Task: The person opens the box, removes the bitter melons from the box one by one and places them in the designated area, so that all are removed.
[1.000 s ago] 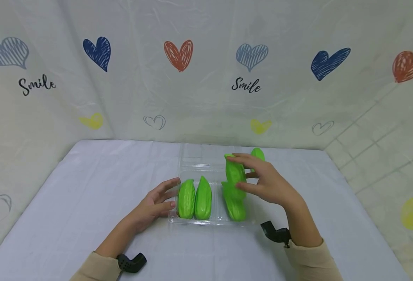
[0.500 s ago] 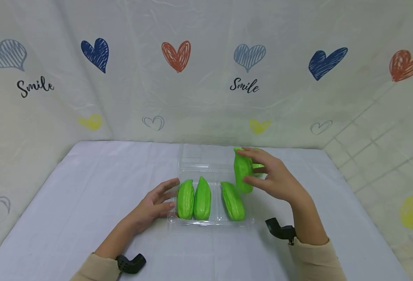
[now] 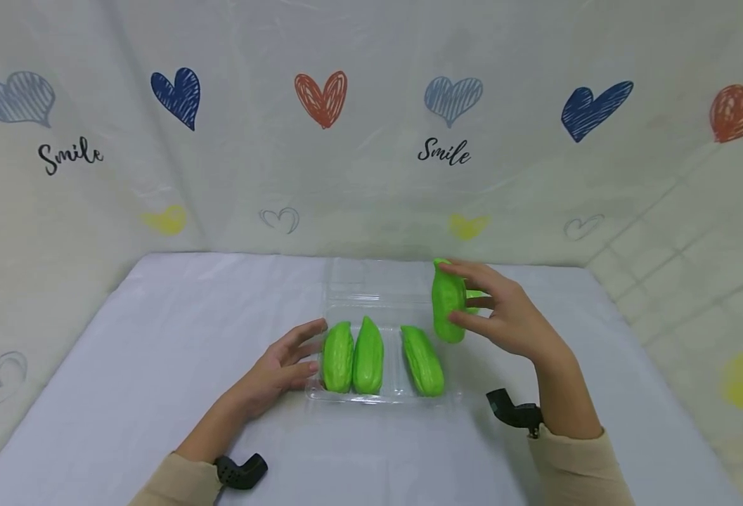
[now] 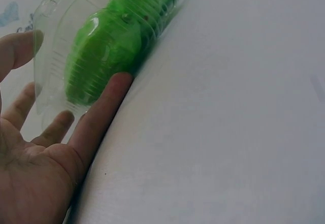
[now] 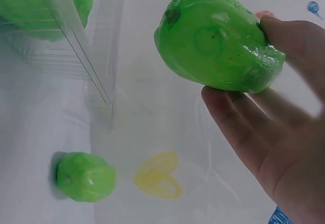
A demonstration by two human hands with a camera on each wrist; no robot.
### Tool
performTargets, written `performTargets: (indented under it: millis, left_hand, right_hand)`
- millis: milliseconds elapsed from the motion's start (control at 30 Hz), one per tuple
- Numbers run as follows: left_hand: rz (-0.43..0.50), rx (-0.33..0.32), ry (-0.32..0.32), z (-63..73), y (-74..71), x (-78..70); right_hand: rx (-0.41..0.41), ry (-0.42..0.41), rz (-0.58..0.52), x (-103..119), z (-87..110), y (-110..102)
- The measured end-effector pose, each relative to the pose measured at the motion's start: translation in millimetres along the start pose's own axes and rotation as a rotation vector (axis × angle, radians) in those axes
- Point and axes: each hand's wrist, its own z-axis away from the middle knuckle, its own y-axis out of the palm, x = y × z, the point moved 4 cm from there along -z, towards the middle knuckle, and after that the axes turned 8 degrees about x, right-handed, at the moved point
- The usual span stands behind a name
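Observation:
My right hand (image 3: 507, 320) pinches a bright green bitter melon (image 3: 449, 302) upright between thumb and fingers, raised near the back right corner of the clear plastic container (image 3: 384, 400). The right wrist view shows the blunt end of this bitter melon (image 5: 210, 41). Inside the container lie a left bitter melon (image 3: 337, 357) and a middle bitter melon (image 3: 368, 355) side by side; a tilted bitter melon (image 3: 423, 361) lies apart on the right. Against the container's left wall, my left hand (image 3: 285, 362) rests with its fingers extended, its thumb low along the side (image 4: 104, 107).
The container's clear lid (image 3: 377, 281) stands open at the back. Another bitter melon (image 5: 86, 177) lies on the white-covered table (image 3: 175, 323) beyond the right hand, mostly hidden in the head view. A curtain (image 3: 371, 176) printed with hearts hangs behind.
My right hand has moved right and slightly back, carrying its bitter melon away from above the tilted one in the container. The left hand has stayed at the container's left side.

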Motion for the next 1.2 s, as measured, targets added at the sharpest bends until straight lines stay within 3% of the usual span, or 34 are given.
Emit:
performTargets:
  millis: [1200]
  left_hand:
    - [-0.01,-0.005,0.002,-1.2,0.8,-3.1]
  right_hand:
    - [-0.023,0.111,-0.049,-19,-2.9,-22]
